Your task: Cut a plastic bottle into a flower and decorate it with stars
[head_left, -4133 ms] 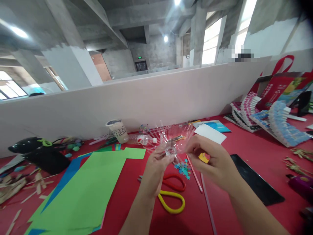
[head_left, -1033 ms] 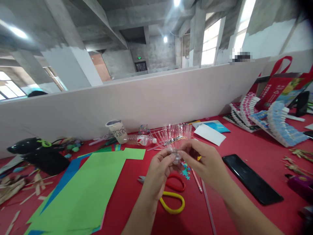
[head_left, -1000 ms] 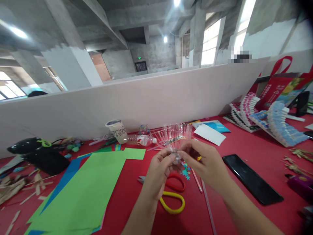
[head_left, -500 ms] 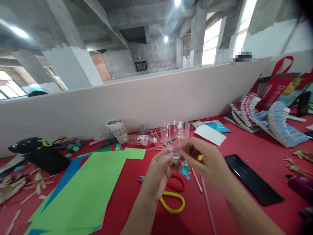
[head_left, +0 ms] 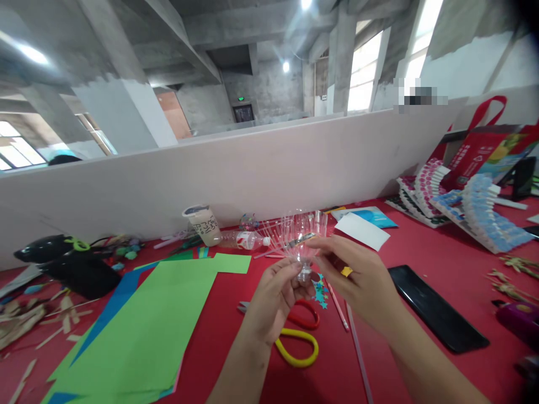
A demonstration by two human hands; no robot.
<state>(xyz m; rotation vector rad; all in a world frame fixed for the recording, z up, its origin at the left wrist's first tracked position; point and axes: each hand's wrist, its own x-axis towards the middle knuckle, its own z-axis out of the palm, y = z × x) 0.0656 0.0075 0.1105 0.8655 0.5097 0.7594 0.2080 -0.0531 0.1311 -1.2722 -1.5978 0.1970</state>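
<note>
Compared with half a second ago, the fingers of the right hand (head_left: 362,278) are raised from beside the neck (head_left: 304,273) of the cut bottle (head_left: 301,255) to its strips (head_left: 319,221); little else is shifted. The cut bottle is held above the desk (head_left: 210,336), beyond the scissors (head_left: 298,333), neck down and strips up. Its neck is clamped in the fingers of the left hand (head_left: 272,297). The strips are met by the bent fingers of the right hand; whether one is pinched cannot be told.

The cutting appears to be done: narrow strips are formed all round, as far as can be seen, and the scissors are laid down, partly hidden. The spreading seems only partly done: strips toward the left are fanned out low, while those at the back and right are held nearly straight and look to be what is left. A slim dark thing (head_left: 301,240) is seen through the strips; whether it is inside or behind cannot be told. The stars (head_left: 321,296) are left loose just beyond the scissors, to the right. The paper (head_left: 147,314) is stacked left of the scissors, untouched by the hands, and the phone (head_left: 438,308) is placed well to the right of the scissors.
</note>
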